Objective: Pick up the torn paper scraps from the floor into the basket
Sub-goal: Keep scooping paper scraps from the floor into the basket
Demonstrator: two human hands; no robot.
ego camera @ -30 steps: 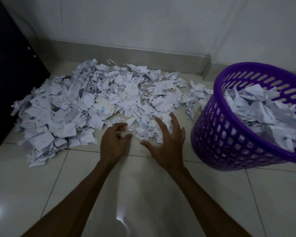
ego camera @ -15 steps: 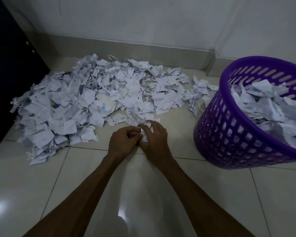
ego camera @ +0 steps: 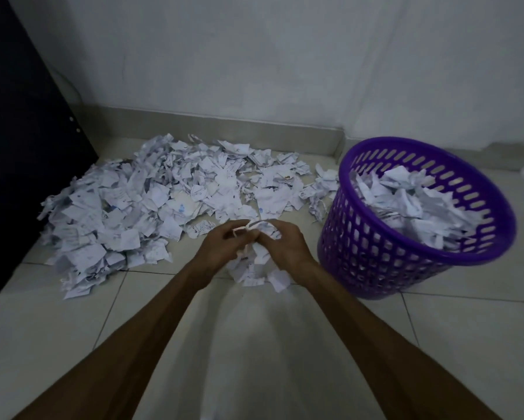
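Fingertips of both hands are mostly buried in a bunch of scraps (ego camera: 254, 265), so exact finger lay can't be told, but left hand (ego camera: 221, 248) and right hand (ego camera: 288, 248) are curled in toward each other, clutching the bunch between them w/ bits hanging below the palms, forearms converging from the bottom corners. Vs 0.5 s ago the hands are up off the tile floor (ego camera: 436, 344) w/ more paper in them, nearer the purple basket (ego camera: 376, 262), part-filled at right; main paper pile (ego camera: 151, 207) lies left by a dark cabinet (ego camera: 18, 147), its print too small to read.
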